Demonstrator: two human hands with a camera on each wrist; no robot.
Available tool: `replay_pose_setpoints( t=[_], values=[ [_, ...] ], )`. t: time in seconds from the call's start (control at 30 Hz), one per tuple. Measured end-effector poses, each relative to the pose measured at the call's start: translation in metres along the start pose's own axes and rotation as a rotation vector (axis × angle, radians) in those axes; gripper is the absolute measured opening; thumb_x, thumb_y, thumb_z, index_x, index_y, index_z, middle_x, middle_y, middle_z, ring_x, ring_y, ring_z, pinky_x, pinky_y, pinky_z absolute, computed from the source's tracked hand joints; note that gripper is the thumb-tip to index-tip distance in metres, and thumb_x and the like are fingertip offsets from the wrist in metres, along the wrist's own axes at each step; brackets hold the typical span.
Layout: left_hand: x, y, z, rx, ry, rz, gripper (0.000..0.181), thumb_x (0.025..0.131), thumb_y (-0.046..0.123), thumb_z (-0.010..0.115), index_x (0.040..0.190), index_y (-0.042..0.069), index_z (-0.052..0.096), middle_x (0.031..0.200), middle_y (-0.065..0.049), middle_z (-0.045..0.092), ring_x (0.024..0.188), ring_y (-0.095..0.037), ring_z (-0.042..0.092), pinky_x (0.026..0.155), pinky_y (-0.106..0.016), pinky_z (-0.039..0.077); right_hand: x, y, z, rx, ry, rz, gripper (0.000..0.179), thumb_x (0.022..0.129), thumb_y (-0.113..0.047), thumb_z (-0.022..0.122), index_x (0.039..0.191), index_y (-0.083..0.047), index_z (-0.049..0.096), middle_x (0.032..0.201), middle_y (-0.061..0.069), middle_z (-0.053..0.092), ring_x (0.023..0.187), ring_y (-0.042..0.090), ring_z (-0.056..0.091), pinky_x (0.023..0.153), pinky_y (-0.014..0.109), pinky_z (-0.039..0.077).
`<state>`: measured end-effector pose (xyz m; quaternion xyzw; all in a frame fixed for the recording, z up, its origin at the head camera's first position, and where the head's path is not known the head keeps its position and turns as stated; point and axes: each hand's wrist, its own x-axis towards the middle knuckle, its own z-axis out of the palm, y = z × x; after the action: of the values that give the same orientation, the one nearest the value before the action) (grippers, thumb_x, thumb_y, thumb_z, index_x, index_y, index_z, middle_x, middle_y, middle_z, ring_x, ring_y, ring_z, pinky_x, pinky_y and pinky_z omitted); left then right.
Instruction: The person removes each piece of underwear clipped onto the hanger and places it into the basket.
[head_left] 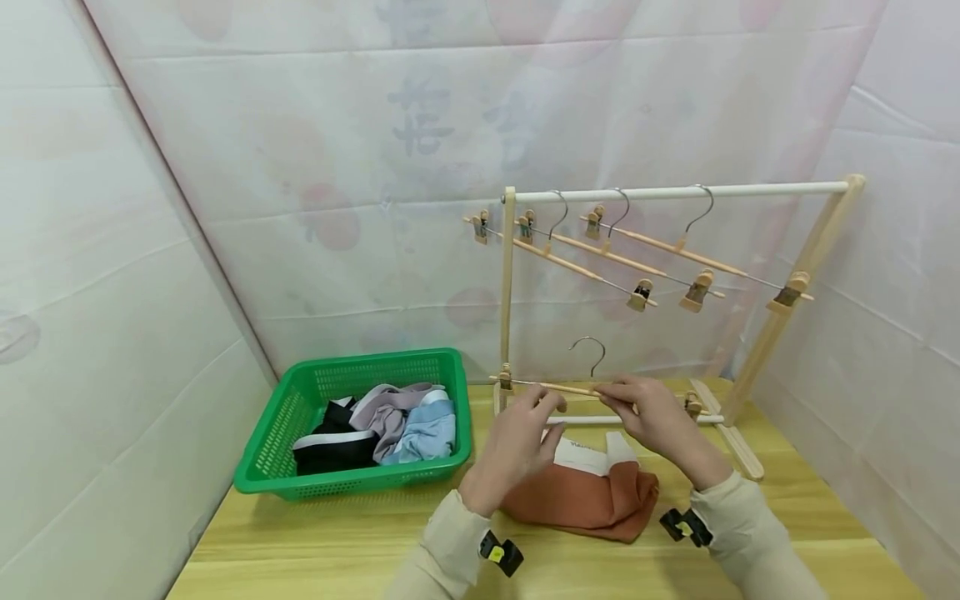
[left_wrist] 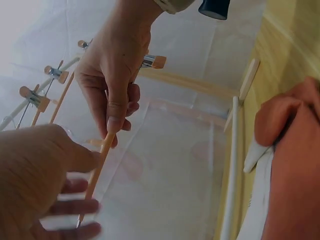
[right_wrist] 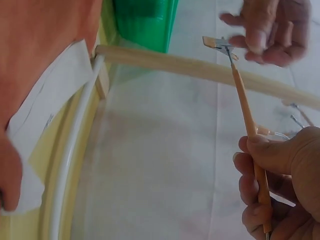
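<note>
My right hand pinches the wooden bar of a clip hanger between thumb and fingers, holding it up above the table. The hanger's metal hook points upward, and a clip sits near each end. My left hand is beside the bar's left half, fingers loosely bent. In the right wrist view it hovers close to the left clip and holds nothing. Below both hands, a folded rust-orange garment with a white waistband lies on the table, partly hidden by my left hand.
A white rail on a wooden rack carries three clip hangers at the right. On the left stands a green basket with black, mauve and light blue garments. Fabric walls surround the wooden table.
</note>
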<state>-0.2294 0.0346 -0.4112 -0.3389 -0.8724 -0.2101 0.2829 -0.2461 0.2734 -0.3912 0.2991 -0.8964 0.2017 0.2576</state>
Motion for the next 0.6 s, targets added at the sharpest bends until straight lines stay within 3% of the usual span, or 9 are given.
replay_pose_setpoints(
  t=[0.13,0.27,0.43,0.6],
  values=[
    [-0.005,0.004,0.005,-0.026,-0.178,-0.101,0.025,0.097,0.028,0.07,0.118,0.017,0.061,0.11,0.0,0.062,0.079,-0.01,0.058,0.063,-0.017,0.047,-0.008,0.006,-0.007,-0.041,0.024,0.019,0.022,0.089,-0.002,0.075,0.109,-0.008,0.08,0.1,0.009,0.077,0.069,0.008,0.061,0.057,0.022,0.044],
    [-0.011,0.009,0.012,-0.02,-0.3,-0.171,0.029,0.097,0.032,0.069,0.121,0.017,0.061,0.113,-0.002,0.063,0.082,-0.011,0.059,0.065,-0.02,0.049,-0.015,0.014,-0.015,-0.067,0.063,0.019,0.022,0.087,-0.001,0.076,0.107,-0.008,0.08,0.09,0.004,0.074,0.061,-0.001,0.048,0.054,0.02,0.038],
    [-0.018,0.013,0.024,0.01,-0.37,-0.23,0.033,0.097,0.037,0.069,0.122,0.017,0.061,0.107,-0.003,0.062,0.082,-0.013,0.06,0.061,-0.023,0.048,-0.026,0.025,-0.026,-0.088,0.068,0.057,0.022,0.087,-0.001,0.075,0.108,-0.008,0.08,0.084,0.002,0.073,0.058,-0.005,0.038,0.052,0.02,0.033],
    [-0.022,0.016,0.039,0.109,-0.368,-0.261,0.049,0.098,0.056,0.058,0.126,0.016,0.059,0.109,-0.007,0.064,0.09,-0.021,0.065,0.057,-0.031,0.053,-0.038,0.034,-0.035,-0.132,0.094,0.08,0.022,0.085,0.0,0.077,0.106,-0.007,0.081,0.075,-0.002,0.066,0.055,-0.007,0.034,0.05,0.019,0.031]
  ],
)
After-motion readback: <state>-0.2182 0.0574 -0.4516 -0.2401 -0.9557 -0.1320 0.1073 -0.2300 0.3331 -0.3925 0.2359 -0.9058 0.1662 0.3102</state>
